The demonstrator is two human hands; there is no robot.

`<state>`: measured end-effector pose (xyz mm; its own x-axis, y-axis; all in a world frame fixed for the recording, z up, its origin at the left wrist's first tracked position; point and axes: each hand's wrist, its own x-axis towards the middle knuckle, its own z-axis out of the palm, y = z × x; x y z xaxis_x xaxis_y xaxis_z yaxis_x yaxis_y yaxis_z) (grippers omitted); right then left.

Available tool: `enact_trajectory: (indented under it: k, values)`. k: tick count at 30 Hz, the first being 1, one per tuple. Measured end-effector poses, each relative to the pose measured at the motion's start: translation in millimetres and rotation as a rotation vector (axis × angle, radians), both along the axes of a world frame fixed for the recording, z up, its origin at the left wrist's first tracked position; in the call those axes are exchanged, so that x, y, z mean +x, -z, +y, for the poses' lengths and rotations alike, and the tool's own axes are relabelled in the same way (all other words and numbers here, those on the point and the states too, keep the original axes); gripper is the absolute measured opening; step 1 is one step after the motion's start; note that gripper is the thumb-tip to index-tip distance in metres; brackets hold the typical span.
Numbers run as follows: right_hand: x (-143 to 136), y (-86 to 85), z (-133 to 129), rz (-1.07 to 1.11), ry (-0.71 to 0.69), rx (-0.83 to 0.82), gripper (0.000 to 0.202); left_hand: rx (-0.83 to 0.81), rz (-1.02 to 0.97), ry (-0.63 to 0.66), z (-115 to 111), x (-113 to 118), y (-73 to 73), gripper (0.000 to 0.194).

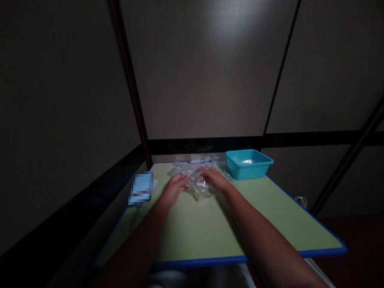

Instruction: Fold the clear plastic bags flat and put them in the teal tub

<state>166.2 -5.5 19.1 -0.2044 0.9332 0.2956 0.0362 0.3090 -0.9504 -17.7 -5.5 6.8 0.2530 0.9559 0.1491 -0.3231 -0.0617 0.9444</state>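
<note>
Crumpled clear plastic bags (201, 187) lie in a loose heap toward the far side of the table. My left hand (175, 188) grips the plastic from the left, its fingers curled at the edge of the bag. From the right, my right hand (213, 179) has its fingers closed on the same clear plastic, near the top of the heap. Folds and glare hide the fingertips in part. Whether anything lies inside the plastic I cannot tell.
A turquoise plastic basin (249, 170) with something clear and shiny inside stands at the far right of the green table (198, 236), which has a blue edge. At the left edge is a blurred light-blue item (141, 188) with a cord. Walls stand behind and left.
</note>
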Motion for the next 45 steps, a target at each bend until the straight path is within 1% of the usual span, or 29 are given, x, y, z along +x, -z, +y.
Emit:
enact_trajectory:
  k: [2, 5, 9, 11, 13, 16, 19, 21, 23, 24, 27, 29, 32, 33, 34, 36, 38, 42, 45]
  values:
    - [-3.7, 0.7, -6.0, -0.074, -0.062, -0.012, 0.041, 0.032, -0.044, -0.074, -3.6, 1.0, -1.9, 0.034]
    - [-7.1, 2.4, -14.1, -0.142, -0.060, 0.013, 0.037, 0.047, -0.069, -0.126, -11.6, 1.1, -2.4, 0.036]
    - [-2.1, 4.5, -25.7, -0.180, 0.034, 0.062, 0.043, -0.004, -0.033, -0.073, -26.6, -2.2, 3.8, 0.042]
    - [3.2, 7.5, -30.8, -0.217, 0.074, 0.048, 0.044, -0.031, 0.000, -0.038, -33.5, -5.6, 8.5, 0.040]
    - [9.1, 11.9, -33.1, -0.268, 0.113, 0.018, 0.041, -0.040, 0.029, -0.031, -38.0, -9.8, 12.4, 0.037]
    - [17.3, 17.5, -30.8, -0.351, 0.189, -0.009, 0.033, -0.007, 0.068, -0.087, -39.2, -15.3, 15.3, 0.031]
    - [23.4, 17.3, -25.2, -0.390, 0.320, 0.028, 0.029, 0.061, 0.132, -0.166, -36.9, -15.4, 16.0, 0.023]
    - [24.8, 14.2, -23.4, -0.383, 0.412, 0.087, 0.032, 0.106, 0.187, -0.180, -36.0, -12.1, 16.2, 0.020]
    - [23.0, 10.6, -24.7, -0.371, 0.435, 0.154, 0.040, 0.136, 0.241, -0.152, -36.2, -8.0, 16.5, 0.019]
    - [20.8, 9.2, -26.6, -0.369, 0.413, 0.182, 0.044, 0.145, 0.263, -0.129, -36.8, -6.2, 16.6, 0.019]
    - [11.2, 6.7, -35.2, -0.393, 0.288, 0.215, 0.054, 0.143, 0.300, -0.052, -39.4, -3.9, 16.1, 0.021]
    - [5.1, 5.7, -41.1, -0.351, 0.124, 0.156, 0.057, 0.123, 0.309, 0.008, -41.8, -4.6, 15.8, 0.022]
    - [0.2, 3.8, -46.0, -0.207, -0.180, 0.018, 0.048, 0.075, 0.305, 0.127, -44.8, -7.3, 16.6, 0.025]
    - [-0.1, 3.3, -46.1, -0.169, -0.249, -0.015, 0.045, 0.057, 0.294, 0.165, -45.2, -8.4, 17.3, 0.026]
    - [0.3, 3.0, -45.6, -0.148, -0.284, -0.034, 0.041, 0.038, 0.276, 0.196, -45.1, -9.5, 18.2, 0.027]
    - [2.5, 3.1, -43.3, -0.106, -0.298, -0.063, 0.036, 0.003, 0.220, 0.232, -43.6, -11.9, 20.1, 0.027]
    - [5.5, 4.0, -40.1, -0.038, -0.270, -0.086, 0.033, -0.024, 0.143, 0.237, -41.3, -13.9, 21.5, 0.026]
    - [9.4, 5.3, -35.0, 0.117, -0.132, -0.081, 0.034, -0.064, -0.004, 0.238, -40.1, -15.0, 20.5, 0.027]
    - [8.6, 4.3, -34.8, 0.214, -0.034, -0.065, 0.036, -0.088, -0.045, 0.263, -42.8, -13.7, 17.8, 0.031]
